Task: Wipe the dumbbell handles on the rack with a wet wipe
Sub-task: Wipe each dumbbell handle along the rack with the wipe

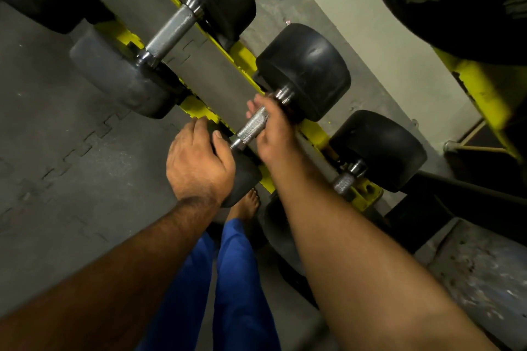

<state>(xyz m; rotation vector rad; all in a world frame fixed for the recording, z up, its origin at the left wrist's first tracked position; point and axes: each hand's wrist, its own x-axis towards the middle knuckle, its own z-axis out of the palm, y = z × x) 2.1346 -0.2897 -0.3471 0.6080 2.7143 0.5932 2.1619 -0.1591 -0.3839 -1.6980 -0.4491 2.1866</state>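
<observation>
1. head view, progress: the right hand (272, 128) is curled around the far side of the knurled handle (252, 125) of the middle dumbbell, fingertips showing past the bar near its far collar. no wet wipe can be seen; if there is one, it is hidden inside that grip, and i cannot tell.
2. the left hand (199, 159) rests over the near head (242, 179) of the same dumbbell, fingers bent around its edge and thumb pointing at the near collar. it looks like a steadying hold.
3. my judgement: this handle is the one in hand, partway at best. nothing shows whether the larger dumbbell's handle (171, 31) up the rack, or the short stretch of handle (343, 182) just beyond the right forearm, has been wiped; neither looks wet.
4. materials and shapes: the handles are bright steel with fine crosshatched knurling and smooth polished collars at each end. the heads are rounded drums of dull black rubber, scuffed and dusty, like the far head (306, 71).
5. the rack (242, 57) is yellow painted metal, chipped in places. below it lies the floor (71, 151) of grey interlocking mats with toothed seams.
6. blue trousers (239, 279) and a bare foot (248, 202) show beneath the arms.
</observation>
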